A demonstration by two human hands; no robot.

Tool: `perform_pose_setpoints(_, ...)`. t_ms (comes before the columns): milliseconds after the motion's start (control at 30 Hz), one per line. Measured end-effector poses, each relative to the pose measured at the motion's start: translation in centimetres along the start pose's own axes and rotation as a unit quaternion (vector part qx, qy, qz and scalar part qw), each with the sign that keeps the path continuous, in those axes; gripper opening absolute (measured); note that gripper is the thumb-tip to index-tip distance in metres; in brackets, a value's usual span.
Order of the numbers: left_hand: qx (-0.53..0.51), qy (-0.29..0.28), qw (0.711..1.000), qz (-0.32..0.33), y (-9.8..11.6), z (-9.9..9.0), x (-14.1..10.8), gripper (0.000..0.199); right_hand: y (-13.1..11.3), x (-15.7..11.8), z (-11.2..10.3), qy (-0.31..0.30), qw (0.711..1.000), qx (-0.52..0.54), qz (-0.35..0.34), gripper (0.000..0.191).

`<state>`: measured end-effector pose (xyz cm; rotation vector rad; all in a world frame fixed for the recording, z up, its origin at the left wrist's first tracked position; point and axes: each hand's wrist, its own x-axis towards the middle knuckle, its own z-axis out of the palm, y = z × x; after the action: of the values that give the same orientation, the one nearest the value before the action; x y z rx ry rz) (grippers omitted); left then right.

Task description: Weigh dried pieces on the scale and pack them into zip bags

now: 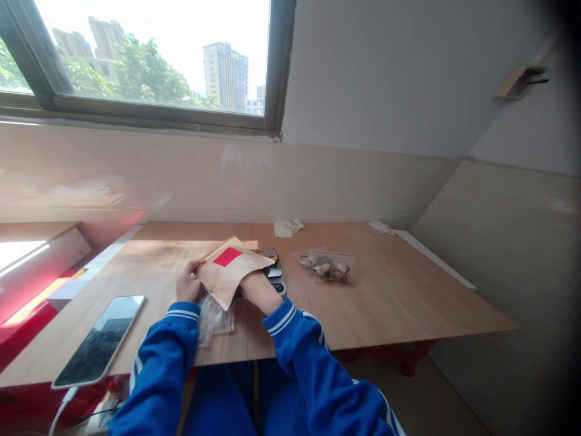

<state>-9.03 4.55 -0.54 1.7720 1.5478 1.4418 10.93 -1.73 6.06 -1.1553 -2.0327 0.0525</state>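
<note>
At left hand (187, 283): rectangular pouch (229, 272) (paper, seemingly)

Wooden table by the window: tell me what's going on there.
A person in blue sleeves grips a tan paper bag at its edge with the left hand; the right hand is at the bag, fingers hidden by it. What looks like a scale shows partly behind. Flat clear bags lie below, filled clear bags to the right, and a plugged-in phone to the left.
</note>
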Motion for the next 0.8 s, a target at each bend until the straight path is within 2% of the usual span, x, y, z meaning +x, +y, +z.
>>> perform_pose_setpoints(133,-0.01,-0.007,1.0,0.001,-0.5,0.1,0.2,0.041,-0.9,-0.7,-2.9,-0.088,0.995,-0.033,-0.038,0.025)
perform_pose_setpoints(267,-0.017,-0.009,1.0,0.005,-1.1,0.3,0.3,0.042,-1.4,-1.0,-5.1,-0.083,0.996,-0.016,-0.021,0.01)
perform_pose_setpoints(400,-0.016,-0.01,1.0,-0.007,-1.0,0.3,0.2,0.043,-0.9,-1.8,-6.5,-0.047,0.998,0.037,0.006,0.008)
perform_pose_setpoints(600,-0.012,-0.011,1.0,-0.016,-0.4,0.2,0.1,0.043,0.4,-2.7,-6.8,-0.023,0.994,0.098,0.037,0.012)
perform_pose_setpoints(700,-0.007,-0.01,1.0,-0.016,-0.3,0.2,0.1,0.042,0.3,-2.7,-6.2,-0.046,0.996,0.063,0.032,0.016)
perform_pose_setpoints(800,-0.003,-0.011,1.0,-0.006,-0.5,0.2,0.1,0.041,-0.2,-2.2,-5.2,-0.096,0.994,0.005,0.054,0.022)
